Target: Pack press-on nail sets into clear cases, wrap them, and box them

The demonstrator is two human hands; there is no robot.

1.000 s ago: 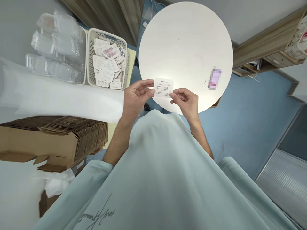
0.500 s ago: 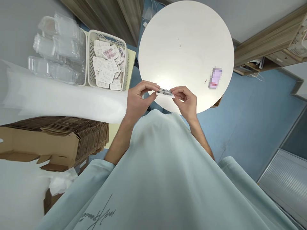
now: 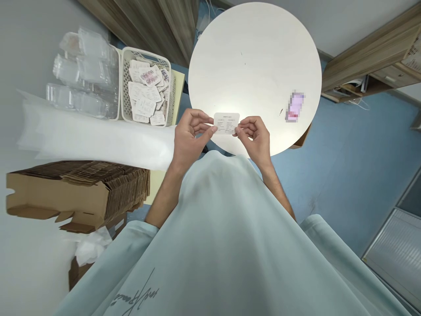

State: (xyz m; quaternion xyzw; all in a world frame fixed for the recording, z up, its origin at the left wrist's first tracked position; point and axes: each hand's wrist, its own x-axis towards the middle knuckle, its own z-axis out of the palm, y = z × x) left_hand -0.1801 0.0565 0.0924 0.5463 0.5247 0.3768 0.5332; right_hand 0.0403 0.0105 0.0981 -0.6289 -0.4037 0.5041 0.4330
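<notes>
A small white card (image 3: 226, 123) with lines of dark print is held up over the near edge of the round white table (image 3: 253, 52). My left hand (image 3: 193, 135) pinches its left edge between thumb and fingers. On the opposite edge, my right hand (image 3: 255, 137) grips it the same way. The printed face is toward me, so whatever is on the other face is hidden. To the left, a white perforated basket (image 3: 124, 98) holds a heap of similar cards (image 3: 144, 94), a few showing pink or dark pieces.
Clear plastic boxes (image 3: 83, 61) are stacked left of the basket. Below them lie a white sheet-like roll (image 3: 98, 142) and a row of folded brown cardboard boxes (image 3: 82, 188). A blurred-out purple item (image 3: 295, 106) rests on the table's right side. Wooden shelving (image 3: 368, 66) stands farther right.
The card has been turned: before, it was tilted with a row of dark shiny pieces showing; now its flat printed face shows. Both hands stay in nearly the same place.
</notes>
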